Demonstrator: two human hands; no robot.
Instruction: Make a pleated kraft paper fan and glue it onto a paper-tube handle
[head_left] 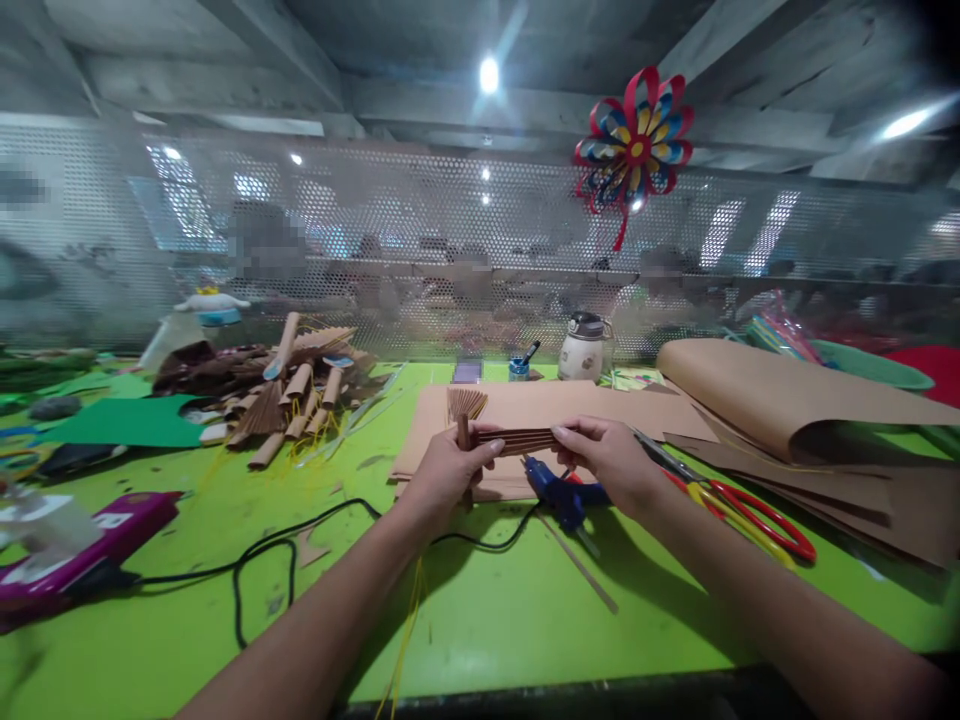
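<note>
A strip of pleated brown paper (517,440) is stretched level between my hands, its folds running lengthwise. My left hand (454,465) pinches its left end and also has a rolled brown paper tube (463,435) upright in its fingers. A small fanned piece of pleated paper (466,403) shows just above that hand. My right hand (604,450) pinches the strip's right end between thumb and fingers. Below the strip, a blue hot glue gun (562,495) lies on the green table near my right hand. Flat brown paper sheets (427,420) lie behind my hands.
Red- and yellow-handled scissors (750,515) lie right, beside a large folded brown sheet (735,385). Paper rolls and fans (300,390) are heaped left. A black cord (262,545) leads to a purple power strip (97,545). A bottle (585,350) stands behind.
</note>
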